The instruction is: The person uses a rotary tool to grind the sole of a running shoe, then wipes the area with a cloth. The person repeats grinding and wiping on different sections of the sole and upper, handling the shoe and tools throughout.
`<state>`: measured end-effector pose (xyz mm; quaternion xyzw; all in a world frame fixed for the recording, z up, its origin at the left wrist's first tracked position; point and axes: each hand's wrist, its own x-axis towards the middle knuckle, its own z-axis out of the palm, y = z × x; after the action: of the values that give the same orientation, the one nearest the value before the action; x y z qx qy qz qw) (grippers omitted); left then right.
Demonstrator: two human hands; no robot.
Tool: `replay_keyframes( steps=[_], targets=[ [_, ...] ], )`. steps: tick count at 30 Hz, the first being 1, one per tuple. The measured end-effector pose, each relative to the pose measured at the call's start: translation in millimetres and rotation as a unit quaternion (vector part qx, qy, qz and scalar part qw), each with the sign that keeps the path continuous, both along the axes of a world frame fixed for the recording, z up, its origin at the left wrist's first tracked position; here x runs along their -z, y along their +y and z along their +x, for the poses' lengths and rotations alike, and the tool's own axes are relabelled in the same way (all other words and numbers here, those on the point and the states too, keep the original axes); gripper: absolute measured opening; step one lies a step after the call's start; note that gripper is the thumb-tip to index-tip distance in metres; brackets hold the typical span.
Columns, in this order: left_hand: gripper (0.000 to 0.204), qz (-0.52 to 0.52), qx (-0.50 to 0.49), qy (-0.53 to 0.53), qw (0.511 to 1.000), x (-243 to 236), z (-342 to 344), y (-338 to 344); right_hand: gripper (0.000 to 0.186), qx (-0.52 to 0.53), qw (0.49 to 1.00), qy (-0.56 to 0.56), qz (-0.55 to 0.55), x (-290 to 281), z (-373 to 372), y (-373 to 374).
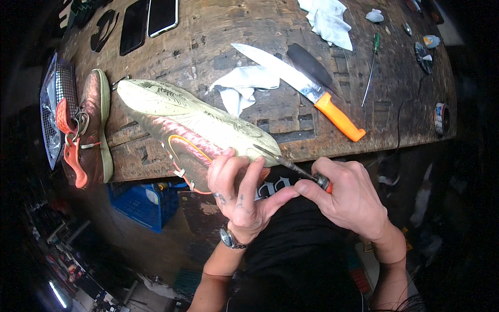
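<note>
A sneaker [202, 117] lies on its side at the bench's near edge, its pale sole turned up and its brown-pink upper and orange laces toward me. My left hand [239, 190] grips it near the heel, fingertips against the sole's edge and thumb stretched toward my right hand. In my right hand [351, 195] is a slim metal-shafted tool [293, 166] with a red and black handle. Its thin tip meets the heel end of the sole; the exact kind of tool cannot be made out. The matching sneaker [91, 127] rests at the left.
Beyond the heel lie a large orange-handled knife [312, 93], a dark oblong piece [310, 64] and a white cloth [244, 86]. A green-handled screwdriver [371, 70] is farther right. Two phones [163, 16] lie at the back left. Below the bench is a blue crate [143, 205].
</note>
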<state>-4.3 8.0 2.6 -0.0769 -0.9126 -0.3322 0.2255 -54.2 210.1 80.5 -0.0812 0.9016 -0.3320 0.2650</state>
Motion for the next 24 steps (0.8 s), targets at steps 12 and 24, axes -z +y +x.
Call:
replay_keyframes(
  steps=[12,24],
  targets=[
    [0.060,0.014,-0.007,-0.001,1.000,-2,-1,1,0.058,-0.006,0.999,-0.004,0.035,-11,-10,-11],
    [0.037,0.050,-0.014,0.033,0.998,3,-2,1,0.043,-0.068,0.994,0.066,0.060,-12,-20,-23]
  ],
)
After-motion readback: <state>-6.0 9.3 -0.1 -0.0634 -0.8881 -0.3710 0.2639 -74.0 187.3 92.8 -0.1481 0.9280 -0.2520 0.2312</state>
